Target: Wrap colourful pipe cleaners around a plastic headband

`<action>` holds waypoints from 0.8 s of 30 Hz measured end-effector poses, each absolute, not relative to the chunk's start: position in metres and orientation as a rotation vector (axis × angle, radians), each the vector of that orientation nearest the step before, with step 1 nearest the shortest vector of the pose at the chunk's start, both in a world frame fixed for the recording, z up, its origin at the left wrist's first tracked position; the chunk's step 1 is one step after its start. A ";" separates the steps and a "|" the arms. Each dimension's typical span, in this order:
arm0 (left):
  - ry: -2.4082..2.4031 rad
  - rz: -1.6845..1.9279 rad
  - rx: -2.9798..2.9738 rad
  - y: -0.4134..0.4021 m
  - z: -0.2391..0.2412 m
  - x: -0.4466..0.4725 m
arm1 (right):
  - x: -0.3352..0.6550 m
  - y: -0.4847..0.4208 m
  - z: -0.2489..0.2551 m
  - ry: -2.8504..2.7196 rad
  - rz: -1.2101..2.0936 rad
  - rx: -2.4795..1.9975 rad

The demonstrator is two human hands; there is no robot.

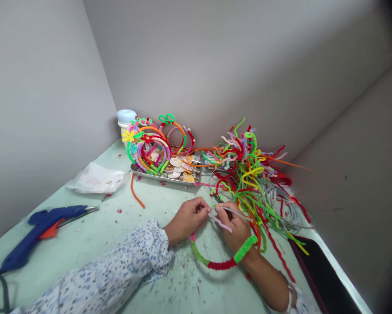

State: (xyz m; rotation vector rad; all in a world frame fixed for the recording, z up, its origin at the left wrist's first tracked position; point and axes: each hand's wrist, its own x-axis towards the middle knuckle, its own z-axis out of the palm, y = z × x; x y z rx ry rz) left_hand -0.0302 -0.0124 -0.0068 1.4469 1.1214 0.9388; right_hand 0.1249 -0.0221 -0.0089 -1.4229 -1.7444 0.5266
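Note:
A wire hoop (221, 265) partly wrapped in green, red and pink pipe cleaner hangs below my hands, its right side passing over my right wrist. My left hand (190, 216) is closed, thumb and finger pinched at a short lilac pipe cleaner (222, 225) whose free end sticks out toward my right palm. Close beside it, my right hand (234, 226) pinches the bare grey wire end (232, 211) of the hoop. The fingertips of both hands nearly meet. Exactly how the lilac piece sits on the wire is too small to tell.
Behind my hands, a metal tray (170, 179) holds flat cutouts and finished pipe-cleaner hoops (153, 152). A tangled pipe-cleaner pile (245, 152) and grey wire coil (277, 205) lie right. A blue glue gun (35, 231), white plastic bag (98, 179) and dark phone-like slab (323, 274) also lie here.

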 end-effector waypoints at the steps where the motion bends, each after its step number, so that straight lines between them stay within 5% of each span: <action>1: 1.123 0.939 1.445 -0.013 -0.007 -0.030 | 0.125 -0.022 -0.009 -1.747 0.536 -1.415; 24: 1.150 0.987 1.478 -0.014 -0.010 -0.029 | 0.124 -0.023 -0.009 -1.704 0.584 -1.388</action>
